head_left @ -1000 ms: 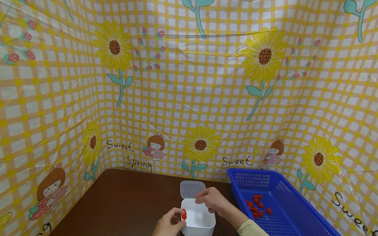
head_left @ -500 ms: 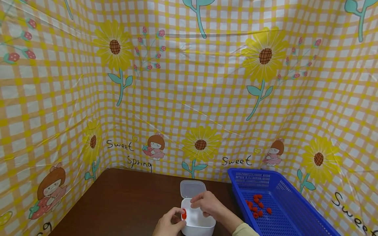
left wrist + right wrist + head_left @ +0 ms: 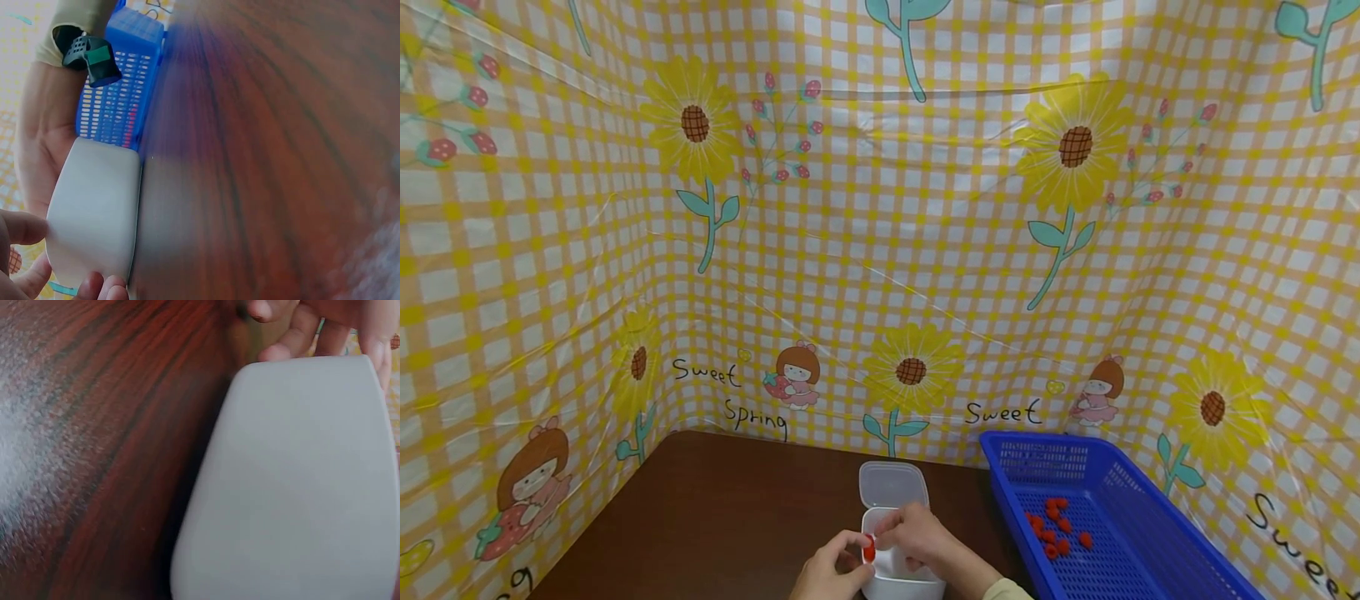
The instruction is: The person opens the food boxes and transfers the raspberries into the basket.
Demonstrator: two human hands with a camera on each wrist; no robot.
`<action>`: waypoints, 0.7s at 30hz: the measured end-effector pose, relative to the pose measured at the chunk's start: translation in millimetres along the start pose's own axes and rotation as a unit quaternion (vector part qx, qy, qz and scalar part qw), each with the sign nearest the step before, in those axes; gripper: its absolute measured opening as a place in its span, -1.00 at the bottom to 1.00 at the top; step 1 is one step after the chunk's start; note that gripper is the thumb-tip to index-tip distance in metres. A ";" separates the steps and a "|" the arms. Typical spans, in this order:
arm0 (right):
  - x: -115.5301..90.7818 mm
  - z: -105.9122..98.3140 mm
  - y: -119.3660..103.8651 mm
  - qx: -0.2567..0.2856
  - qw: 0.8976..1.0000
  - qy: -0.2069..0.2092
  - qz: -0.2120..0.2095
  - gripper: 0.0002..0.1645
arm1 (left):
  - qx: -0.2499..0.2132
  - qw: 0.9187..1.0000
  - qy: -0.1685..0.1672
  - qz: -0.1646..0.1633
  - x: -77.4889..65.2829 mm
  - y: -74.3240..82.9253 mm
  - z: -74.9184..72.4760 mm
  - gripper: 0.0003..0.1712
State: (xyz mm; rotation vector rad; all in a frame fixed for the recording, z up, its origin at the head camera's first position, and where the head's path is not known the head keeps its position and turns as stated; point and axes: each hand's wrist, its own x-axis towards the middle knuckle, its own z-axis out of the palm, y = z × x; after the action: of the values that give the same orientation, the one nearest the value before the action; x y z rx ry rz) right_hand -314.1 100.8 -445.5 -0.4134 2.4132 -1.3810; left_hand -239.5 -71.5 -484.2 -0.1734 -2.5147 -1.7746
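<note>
A white lidded container (image 3: pixel 904 588) stands on the table, its see-through lid (image 3: pixel 893 484) folded back behind it. My left hand (image 3: pixel 831 569) grips the container's left wall at the rim. Beside its fingertips, along the inside of that wall, shows a small red raspberry-like piece (image 3: pixel 869 547). My right hand (image 3: pixel 923 540) reaches over the container from the right, fingertips inside the rim and close to the red piece. Whether these fingers pinch anything is hidden. Both wrist views show the container's plain outer wall (image 3: pixel 97 206), with left-hand fingers around its end.
On the right, a blue plastic basket (image 3: pixel 1150 492) holds several red raspberries (image 3: pixel 1051 527) near its left side. The dark brown table (image 3: pixel 722 517) extends to the left. A yellow checked cloth (image 3: pixel 925 208) with flowers surrounds the table at the back and sides.
My right hand has moved left and downward, from the container's far right rim to the red piece at the left wall. The left hand has kept its place.
</note>
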 end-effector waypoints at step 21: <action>-4.4 12.1 2.3 -0.057 0.998 0.033 -0.018 -0.89 | 0.004 1.000 0.006 0.010 -2.0 2.8 -0.7 -0.69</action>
State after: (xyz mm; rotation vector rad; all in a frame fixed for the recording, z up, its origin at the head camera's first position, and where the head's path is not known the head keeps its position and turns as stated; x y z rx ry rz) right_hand -305.2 94.3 -452.6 -0.4493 2.5585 -1.2943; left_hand -237.1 -71.4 -481.5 -0.1870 -2.5027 -1.7513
